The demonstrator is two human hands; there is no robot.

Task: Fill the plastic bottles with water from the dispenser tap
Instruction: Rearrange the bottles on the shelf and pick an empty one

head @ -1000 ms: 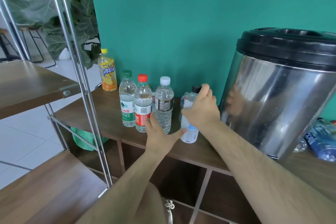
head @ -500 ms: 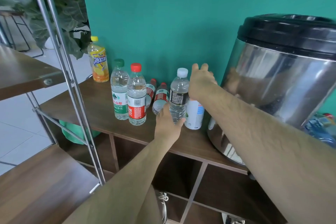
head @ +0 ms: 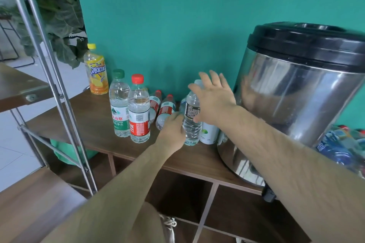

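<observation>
My left hand [head: 172, 128] grips the lower part of a clear black-labelled bottle [head: 192, 122] that stands on the wooden shelf top [head: 94, 124]. My right hand [head: 214, 96] hovers over that bottle's top with fingers spread, holding nothing. Behind it stands a white-labelled bottle [head: 209, 133], mostly hidden. A steel dispenser [head: 292, 100] with a black lid stands to the right; its black tap [head: 269, 195] shows at the shelf's front edge. A green-capped bottle [head: 119, 104] and a red-capped bottle [head: 138, 110] stand to the left.
A yellow iced-tea bottle [head: 96, 71] stands at the back left. Two red-capped bottles [head: 165, 111] lie on their sides by the wall. Blue-labelled bottles [head: 339, 144] are piled right of the dispenser. A metal rack post [head: 57, 92] rises at left.
My right hand has let go of the white-labelled bottle's cap and opened above the black-labelled bottle. My left hand has closed round that bottle, which now stands further right.
</observation>
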